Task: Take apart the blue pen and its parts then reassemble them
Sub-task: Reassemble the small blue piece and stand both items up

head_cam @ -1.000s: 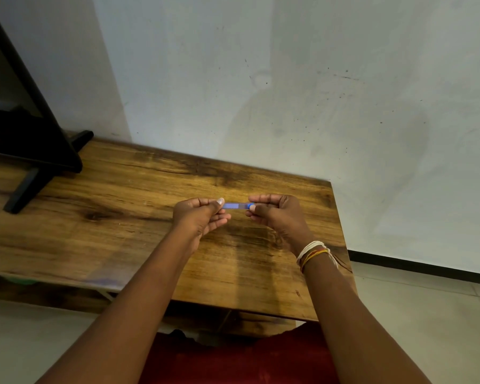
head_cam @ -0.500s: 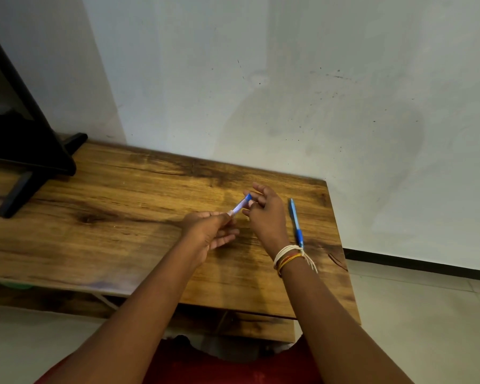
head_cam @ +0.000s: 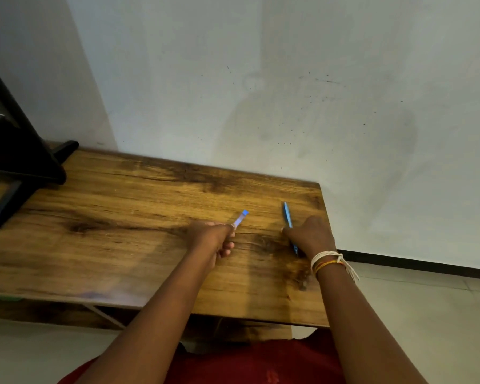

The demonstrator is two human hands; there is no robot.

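Note:
My left hand grips a short clear pen part with a blue end, which sticks up and to the right from my fingers. A slim blue pen piece lies on the wooden table near its right edge, pointing away from me. My right hand rests over the near half of that piece, fingers curled down onto it. Whether the fingers are clasped round it is hidden by the back of the hand.
A black stand with angled feet occupies the table's far left. A pale wall rises directly behind the table. The table's right edge is just beyond my right hand, with tiled floor below. My red clothing shows at the bottom.
My right hand let go of the clear part and moved right, down onto the blue piece lying on the table. My left hand kept the clear part and stayed near the middle.

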